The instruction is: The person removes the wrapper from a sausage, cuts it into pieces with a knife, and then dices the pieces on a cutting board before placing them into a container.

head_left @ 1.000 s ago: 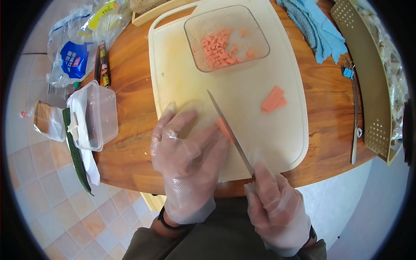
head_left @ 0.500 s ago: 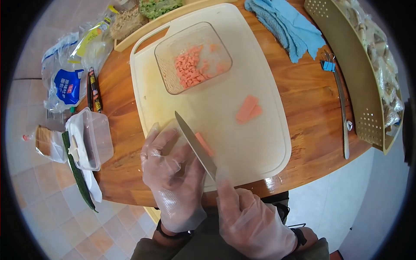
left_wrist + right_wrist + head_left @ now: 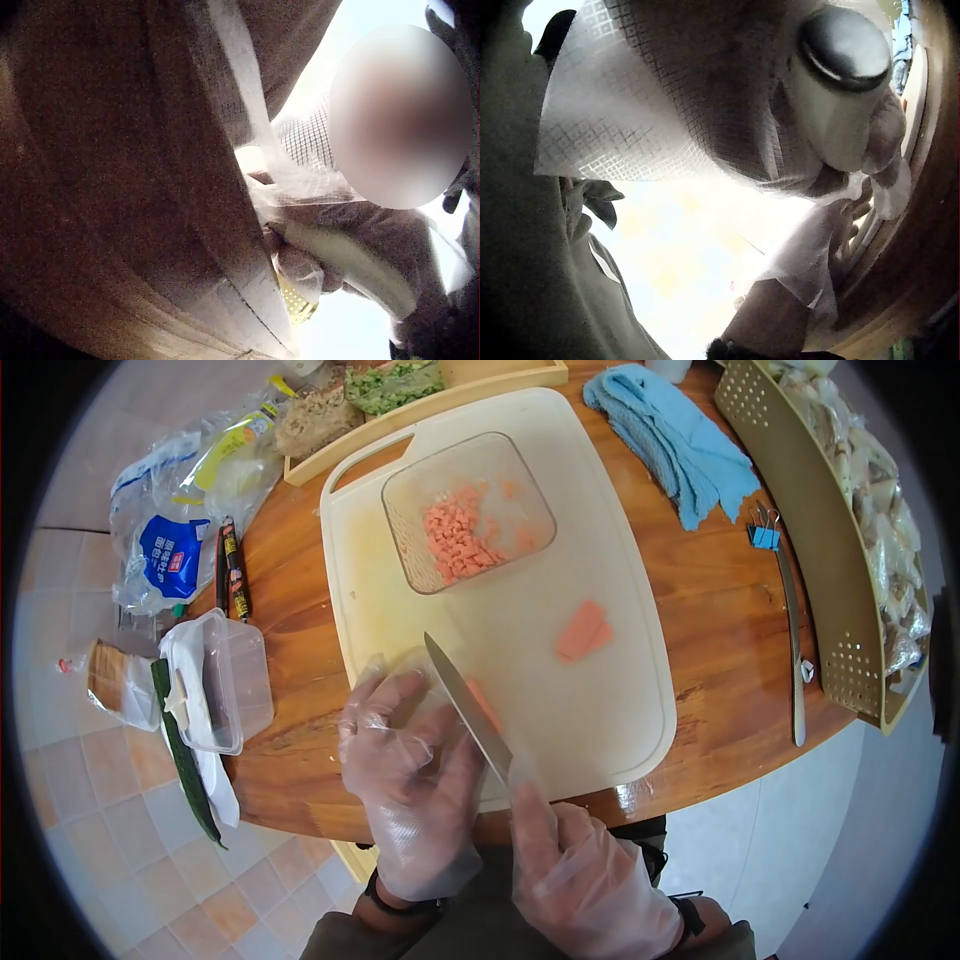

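Observation:
A pink ham strip (image 3: 485, 705) lies on the white cutting board (image 3: 560, 730), along the right side of the kitchen knife (image 3: 466, 705). My gloved right hand (image 3: 585, 870) grips the knife by its pale handle (image 3: 836, 124), which has a shiny metal end. Bent fingers of my gloved left hand (image 3: 415, 780) come in at the left of the blade and hold the strip; the blade hides their contact. Diced ham (image 3: 460, 535) fills part of a clear container (image 3: 520, 565) higher on the board. Two flat ham slices (image 3: 584, 631) overlap at the right.
At left are an open plastic box (image 3: 250, 695), a cucumber (image 3: 185, 760), pens (image 3: 235, 570) and plastic packaging (image 3: 170, 560). A blue cloth (image 3: 680, 445), a long metal utensil (image 3: 795, 660) and a perforated bin (image 3: 810, 580) stand right. A wooden tray (image 3: 450, 400) borders the board's far end.
The knife has moved from the ham strip's right side to its left, so the strip now shows right of the blade. The head view has shifted; both hands keep their holds.

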A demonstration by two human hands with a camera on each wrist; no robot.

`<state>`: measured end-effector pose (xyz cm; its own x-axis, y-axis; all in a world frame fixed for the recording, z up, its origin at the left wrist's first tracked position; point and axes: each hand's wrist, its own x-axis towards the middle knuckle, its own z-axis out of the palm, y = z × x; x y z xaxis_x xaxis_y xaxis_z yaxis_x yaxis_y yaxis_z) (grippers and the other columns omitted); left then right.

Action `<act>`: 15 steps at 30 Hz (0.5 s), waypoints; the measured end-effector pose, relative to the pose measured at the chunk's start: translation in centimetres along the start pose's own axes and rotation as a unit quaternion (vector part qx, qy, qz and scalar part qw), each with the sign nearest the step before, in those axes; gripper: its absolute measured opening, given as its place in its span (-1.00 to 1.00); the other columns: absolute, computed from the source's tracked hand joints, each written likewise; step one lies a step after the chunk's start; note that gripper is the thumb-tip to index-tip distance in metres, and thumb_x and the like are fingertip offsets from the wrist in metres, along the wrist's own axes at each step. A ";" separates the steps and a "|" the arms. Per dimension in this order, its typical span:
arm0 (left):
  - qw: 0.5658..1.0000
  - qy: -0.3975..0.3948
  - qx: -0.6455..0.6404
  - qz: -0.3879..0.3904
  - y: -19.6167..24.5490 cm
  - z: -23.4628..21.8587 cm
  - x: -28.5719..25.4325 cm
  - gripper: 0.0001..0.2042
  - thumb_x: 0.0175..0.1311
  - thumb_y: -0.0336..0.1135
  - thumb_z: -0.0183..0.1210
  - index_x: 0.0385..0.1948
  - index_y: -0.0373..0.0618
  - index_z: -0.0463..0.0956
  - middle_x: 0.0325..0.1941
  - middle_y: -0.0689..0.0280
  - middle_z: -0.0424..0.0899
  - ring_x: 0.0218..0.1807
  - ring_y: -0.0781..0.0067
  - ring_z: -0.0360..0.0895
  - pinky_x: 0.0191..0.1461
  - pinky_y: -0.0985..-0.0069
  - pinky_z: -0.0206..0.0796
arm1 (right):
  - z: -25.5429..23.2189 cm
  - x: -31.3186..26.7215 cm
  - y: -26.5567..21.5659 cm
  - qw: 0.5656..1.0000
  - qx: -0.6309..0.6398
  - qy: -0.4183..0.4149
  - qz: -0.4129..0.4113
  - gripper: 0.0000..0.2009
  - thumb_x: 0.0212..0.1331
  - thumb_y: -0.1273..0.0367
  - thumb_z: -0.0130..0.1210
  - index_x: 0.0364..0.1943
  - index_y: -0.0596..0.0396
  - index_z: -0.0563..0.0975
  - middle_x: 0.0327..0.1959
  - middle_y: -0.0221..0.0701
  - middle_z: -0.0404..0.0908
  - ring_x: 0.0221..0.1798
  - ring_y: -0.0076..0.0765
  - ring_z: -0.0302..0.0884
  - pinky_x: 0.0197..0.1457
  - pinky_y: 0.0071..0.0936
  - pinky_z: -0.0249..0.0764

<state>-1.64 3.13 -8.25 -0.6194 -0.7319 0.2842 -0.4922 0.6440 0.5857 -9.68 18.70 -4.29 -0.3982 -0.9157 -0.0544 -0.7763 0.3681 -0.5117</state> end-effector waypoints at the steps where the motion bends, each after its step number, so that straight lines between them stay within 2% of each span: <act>1: 1.000 -0.005 0.005 -0.008 0.2 -0.1 -0.1 -0.71 -0.02 -0.44 0.47 -0.18 -0.04 0.78 0.12 0.09 0.66 0.29 -0.29 0.51 0.36 -0.09 0.35 | 0.0 -0.1 0.0 1.000 -0.001 -0.001 -0.002 -0.34 0.16 0.50 0.07 0.46 0.21 0.40 -0.32 -0.29 0.54 -0.48 -0.25 0.55 -0.51 -0.31 0.57; 4: 1.000 -0.001 0.012 -0.012 0.3 0.0 -0.1 -0.71 -0.02 -0.44 0.47 -0.18 -0.04 0.78 0.11 0.09 0.66 0.28 -0.29 0.51 0.35 -0.09 0.34 | -0.1 0.0 0.2 1.000 -0.014 0.012 -0.021 -0.35 0.18 0.51 0.07 0.47 0.21 0.40 -0.33 -0.28 0.55 -0.50 -0.26 0.54 -0.53 -0.33 0.56; 6: 1.000 0.005 0.015 -0.013 0.4 0.0 -0.1 -0.72 -0.02 -0.43 0.48 -0.18 -0.04 0.78 0.12 0.09 0.66 0.28 -0.29 0.51 0.35 -0.08 0.34 | -0.2 0.0 0.2 0.999 -0.030 -0.019 -0.007 -0.35 0.22 0.51 0.08 0.49 0.20 0.38 -0.34 -0.28 0.55 -0.51 -0.26 0.54 -0.57 -0.33 0.53; 10: 1.000 0.000 0.013 -0.011 0.3 -0.1 0.0 -0.72 -0.02 -0.40 0.49 -0.19 -0.03 0.79 0.10 0.11 0.67 0.30 -0.24 0.50 0.35 -0.06 0.32 | -0.8 0.1 0.0 0.998 -0.062 -0.012 -0.006 -0.37 0.25 0.50 0.08 0.48 0.19 0.39 -0.39 -0.30 0.52 -0.53 -0.25 0.54 -0.60 -0.31 0.52; 13: 1.000 -0.001 0.018 -0.002 0.2 -0.2 0.1 -0.72 -0.02 -0.39 0.49 -0.19 -0.01 0.80 0.08 0.12 0.68 0.31 -0.21 0.50 0.36 -0.04 0.31 | -0.8 0.2 -0.2 0.999 -0.032 -0.036 0.013 -0.39 0.26 0.50 0.08 0.47 0.20 0.41 -0.43 -0.32 0.48 -0.56 -0.25 0.53 -0.61 -0.28 0.51; 15: 1.000 0.006 0.018 -0.001 0.4 -0.1 0.2 -0.72 -0.02 -0.39 0.49 -0.19 0.00 0.80 0.07 0.13 0.69 0.30 -0.20 0.51 0.37 -0.03 0.30 | -0.3 0.1 -0.2 0.998 -0.057 -0.031 0.026 -0.37 0.27 0.51 0.05 0.50 0.17 0.39 -0.47 -0.40 0.41 -0.63 -0.38 0.39 -0.65 -0.37 0.38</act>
<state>-1.85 3.22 -7.88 -0.6118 -0.7350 0.2923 -0.5143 0.6505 0.5590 -9.73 18.59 -3.92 -0.4108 -0.9020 -0.1330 -0.8073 0.4277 -0.4067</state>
